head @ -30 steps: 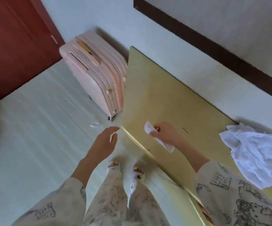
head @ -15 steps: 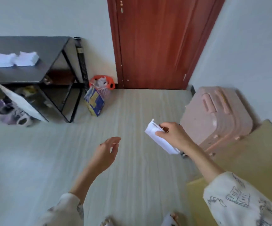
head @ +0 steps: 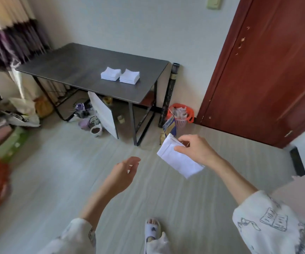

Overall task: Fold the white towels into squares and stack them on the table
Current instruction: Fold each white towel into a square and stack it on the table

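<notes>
**Folded towel in transit — loose hold, target stacks ahead**

You carry one folded towel (head: 180, 161) in the air above the floor (head: 56, 180), well apart from the tabletop (head: 85, 70). Your right hand (head: 196, 150) has its grip clamped on the towel's upper edge, thumb and fingertips pinching it; the lower part hangs free past the hand.

Risk, as I judge it: the hanging layers could fall open on the way — a pinch on one edge alone would cause that, and you would have to square it again. Setting it down one-handed could also nudge the two stacks (head: 120, 75) askew, since they sit just beside each other near the tabletop's front edge.

Your left hand (head: 123, 174) holds nothing, fingers loosely curled and apart; it is free to support the towel from below.

Against half a second ago: the view has swung left — the tabletop now sits ahead with both stacks in plain sight, and the pink suitcase has left the frame. The door (head: 267, 70) has shifted to the right. The hands' hold is unchanged.
</notes>
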Demonstrator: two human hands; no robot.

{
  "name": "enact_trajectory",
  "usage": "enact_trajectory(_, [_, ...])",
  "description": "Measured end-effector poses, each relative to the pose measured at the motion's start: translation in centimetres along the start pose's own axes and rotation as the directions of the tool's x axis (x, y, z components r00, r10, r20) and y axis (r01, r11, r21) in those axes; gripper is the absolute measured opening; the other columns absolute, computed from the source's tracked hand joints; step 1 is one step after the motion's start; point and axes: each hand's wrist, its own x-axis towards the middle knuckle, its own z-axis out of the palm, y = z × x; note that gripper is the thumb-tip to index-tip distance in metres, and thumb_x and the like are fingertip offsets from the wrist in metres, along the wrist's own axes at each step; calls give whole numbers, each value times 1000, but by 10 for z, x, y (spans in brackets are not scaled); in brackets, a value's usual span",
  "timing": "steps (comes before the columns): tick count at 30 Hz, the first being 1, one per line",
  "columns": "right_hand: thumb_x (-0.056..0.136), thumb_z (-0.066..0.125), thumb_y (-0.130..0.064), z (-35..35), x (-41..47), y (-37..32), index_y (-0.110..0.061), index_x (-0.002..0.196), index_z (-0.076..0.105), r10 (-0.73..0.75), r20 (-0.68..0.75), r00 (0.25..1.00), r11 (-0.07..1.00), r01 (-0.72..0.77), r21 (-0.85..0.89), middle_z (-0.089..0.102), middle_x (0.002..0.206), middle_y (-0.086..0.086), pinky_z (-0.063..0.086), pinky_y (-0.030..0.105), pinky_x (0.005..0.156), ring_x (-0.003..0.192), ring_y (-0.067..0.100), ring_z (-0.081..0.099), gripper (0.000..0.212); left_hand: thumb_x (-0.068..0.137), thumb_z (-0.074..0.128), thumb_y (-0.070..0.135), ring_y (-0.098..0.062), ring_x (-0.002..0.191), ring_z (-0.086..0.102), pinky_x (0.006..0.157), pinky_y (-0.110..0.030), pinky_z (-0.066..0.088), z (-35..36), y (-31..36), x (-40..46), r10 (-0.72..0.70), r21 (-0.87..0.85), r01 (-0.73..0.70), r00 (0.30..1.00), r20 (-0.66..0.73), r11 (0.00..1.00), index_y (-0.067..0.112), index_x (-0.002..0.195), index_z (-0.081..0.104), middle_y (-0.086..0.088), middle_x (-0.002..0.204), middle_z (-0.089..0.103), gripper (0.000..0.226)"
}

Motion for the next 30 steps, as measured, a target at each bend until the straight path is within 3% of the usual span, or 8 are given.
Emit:
enact_trajectory(6, [82,64,-26,37,132,-51,-8,79,62,-103,99,990,994,107,-38,54,69,-1,34,27,61,64,11,45,18,97,42,22,-16,104,62,79,-19,41,-64,-59,102,-42,30,43,999,-28,999,19,121,56,5,115,64,28])
enact_trajectory(11, [82,65,-28,55,244,-109,-19,91,68,-156,155,975,987,161,-20,65,88,-1,43,26,71,80,15,56,13,95,46,19,-15,99,62,78,-20,44,-130,-91,195,-62,-6,62,997,-50,998,16,120,56,3,111,63,27])
enact_trajectory(15, [84,64,-29,65,321,-154,-18,97,69,-205,207,957,976,215,-24,65,93,2,46,29,76,85,17,57,18,88,58,28,-14,110,56,93,-30,46,-179,-115,268,-57,-122,47,996,-74,991,17,122,54,4,113,60,36])
enact_trajectory(18, [84,65,-30,74,378,-180,-16,94,69,-233,252,939,969,246,-22,65,92,4,45,29,74,82,17,57,18,81,63,43,-9,111,55,98,-35,44,-209,-129,318,-45,-244,32,998,-47,969,31,113,54,8,113,61,34])
enact_trajectory(20, [84,65,-29,82,417,-195,-17,95,69,-248,279,928,965,261,-12,65,91,1,44,26,72,77,12,54,17,75,60,53,-4,105,58,94,-32,46,-226,-138,352,-21,-277,8,999,-43,961,39,103,54,12,105,64,31])
enact_trajectory(22, [84,65,-28,93,456,-208,-18,96,69,-246,293,924,966,259,-5,66,90,-1,45,26,73,79,12,55,16,84,62,38,7,87,58,81,-19,46,-244,-152,388,-9,-300,-7,999,-52,954,39,93,54,15,91,63,12])
enact_trajectory(25, [83,66,-28,111,519,-225,-20,94,69,-216,284,934,974,226,-2,67,90,-2,45,25,72,82,14,58,14,90,58,18,11,62,49,61,-6,37,-273,-177,445,41,-267,-62,996,-84,962,34,78,51,15,67,50,21])
enact_trajectory(30, [84,66,-29,137,615,-255,-19,96,68,-125,245,961,992,114,60,67,91,-4,43,21,72,82,11,59,16,93,51,23,5,66,48,62,-10,36,-321,-224,540,94,-200,-102,994,-53,974,26,83,54,11,71,51,11])
